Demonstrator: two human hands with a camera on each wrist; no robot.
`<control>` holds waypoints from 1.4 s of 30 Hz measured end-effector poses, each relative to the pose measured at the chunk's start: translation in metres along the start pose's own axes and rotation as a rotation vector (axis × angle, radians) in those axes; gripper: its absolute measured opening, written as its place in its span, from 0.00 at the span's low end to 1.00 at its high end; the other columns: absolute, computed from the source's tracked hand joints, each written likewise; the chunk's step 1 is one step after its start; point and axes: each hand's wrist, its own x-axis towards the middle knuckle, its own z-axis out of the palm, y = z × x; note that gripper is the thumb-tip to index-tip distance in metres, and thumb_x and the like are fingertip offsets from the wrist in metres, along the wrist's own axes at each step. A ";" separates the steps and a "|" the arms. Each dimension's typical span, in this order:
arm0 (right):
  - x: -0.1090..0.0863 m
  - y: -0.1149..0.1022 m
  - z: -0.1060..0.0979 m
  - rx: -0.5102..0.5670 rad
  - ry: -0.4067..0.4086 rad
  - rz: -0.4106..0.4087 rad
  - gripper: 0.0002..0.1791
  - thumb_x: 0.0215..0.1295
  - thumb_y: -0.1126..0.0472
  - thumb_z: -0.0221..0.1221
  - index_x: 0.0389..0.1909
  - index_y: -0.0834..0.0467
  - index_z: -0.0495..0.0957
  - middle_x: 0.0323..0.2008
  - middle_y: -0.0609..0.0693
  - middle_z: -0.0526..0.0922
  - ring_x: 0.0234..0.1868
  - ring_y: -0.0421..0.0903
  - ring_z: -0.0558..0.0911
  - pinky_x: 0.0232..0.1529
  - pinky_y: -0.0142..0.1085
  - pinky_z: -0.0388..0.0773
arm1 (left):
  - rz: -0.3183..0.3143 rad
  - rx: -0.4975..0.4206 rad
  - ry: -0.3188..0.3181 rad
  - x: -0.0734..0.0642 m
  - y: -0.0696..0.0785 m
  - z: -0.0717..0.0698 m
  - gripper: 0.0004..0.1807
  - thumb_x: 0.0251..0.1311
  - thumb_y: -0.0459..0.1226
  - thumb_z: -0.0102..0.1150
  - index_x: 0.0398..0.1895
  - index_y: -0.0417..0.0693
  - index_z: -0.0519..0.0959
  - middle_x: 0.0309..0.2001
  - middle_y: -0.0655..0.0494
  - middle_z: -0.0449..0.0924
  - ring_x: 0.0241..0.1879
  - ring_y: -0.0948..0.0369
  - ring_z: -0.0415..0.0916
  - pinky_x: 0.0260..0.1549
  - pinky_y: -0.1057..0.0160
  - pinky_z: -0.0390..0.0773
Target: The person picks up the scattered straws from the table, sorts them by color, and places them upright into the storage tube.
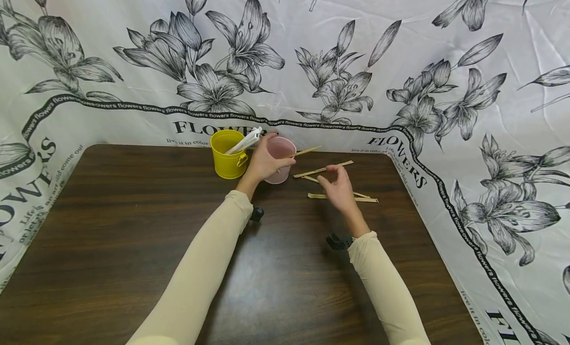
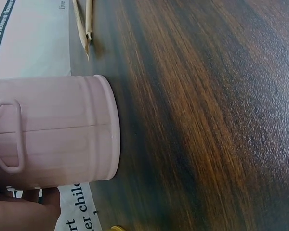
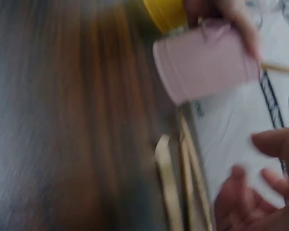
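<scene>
My left hand (image 1: pixel 263 162) grips the pink bucket (image 1: pixel 280 175) at its rim, fingers behind it and thumb across the front. A slim tan stick (image 1: pixel 308 150) juts out to the right from beside that thumb, across the rim. In the left wrist view, the bucket (image 2: pixel 53 127) shows its side handle and base edge. Several more slim tan sticks (image 1: pixel 343 198) lie on the table right of the bucket, some crossing. Over them hovers my right hand (image 1: pixel 340 189), thumb and fingers apart with nothing between them; its wrist view is blurred.
Just left of the pink bucket stands a yellow bucket (image 1: pixel 228 164) with white-wrapped items (image 1: pixel 244 141) leaning in it. The dark wooden table (image 1: pixel 133 236) meets a white flower-printed cloth (image 1: pixel 325 87) at its back and sides.
</scene>
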 end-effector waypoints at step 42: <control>-0.012 0.051 -0.003 -0.382 -0.289 -0.076 0.07 0.71 0.59 0.63 0.43 0.56 0.75 0.50 0.59 0.63 0.48 0.54 0.68 0.49 0.50 0.72 | -0.001 0.001 0.002 -0.003 -0.001 0.000 0.57 0.46 0.51 0.81 0.78 0.58 0.57 0.75 0.48 0.63 0.69 0.47 0.66 0.64 0.46 0.76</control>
